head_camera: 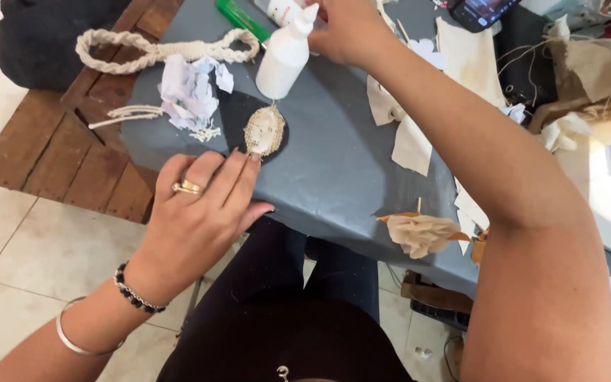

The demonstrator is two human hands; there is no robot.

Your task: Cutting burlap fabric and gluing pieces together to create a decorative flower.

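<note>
grey cloth-covered table [334, 163] carries everything, its near edge just past the left hand [199, 212]. braided cream rope loop [164, 49] lies beyond the left hand, crumpled white paper [189, 88] between them. right hand [348, 32] is closed round the base of a white plastic glue bottle [286, 56], tipped nozzle-down; the bottle's long axis slopes from the right hand down toward the left hand. left hand fingers [238, 166] are spread flat, pinning the near end of a small cream woven leaf-shaped piece [264, 131] on a dark oval patch [238, 117]. the piece's long axis runs away from the fingertips, its tip just under the nozzle. risk: a hard squeeze could flood glue onto the fingers or cloth; the piece may slip if the pressing eases.
</note>
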